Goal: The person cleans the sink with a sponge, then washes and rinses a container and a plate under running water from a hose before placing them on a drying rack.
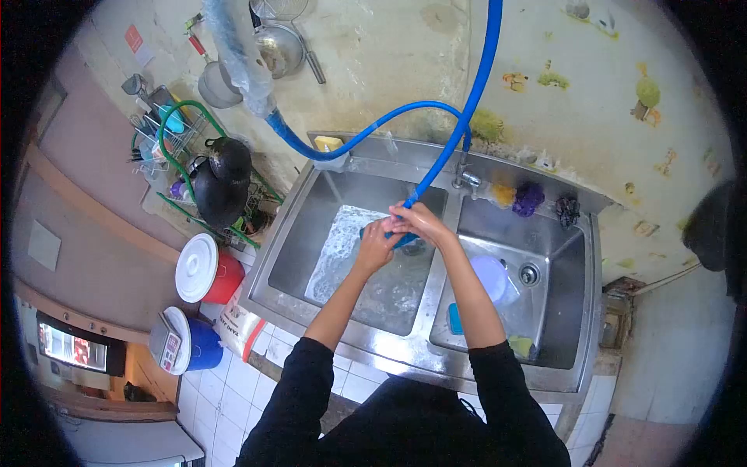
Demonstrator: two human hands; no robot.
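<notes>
Head view — hands (pixel 422 222) at blue hose (pixel 467 117), sudsy sink (pixel 381 342)

I can make out "TANI" on the white plastic sack with a red stripe (pixel 233 317); other print is too small.

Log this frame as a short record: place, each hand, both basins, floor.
Place: metal double sink against a patterned wall
Left hand: above the left basin, fingers close against the right hand
Right hand: at the lower end of the blue hose; exact grip unclear
Below hands: teal item, partly hidden
Left basin: cloudy water with white foam
Right basin: lilac bowl, teal block, yellow-green sponge
Floor, left: red bucket and blue bucket
</notes>
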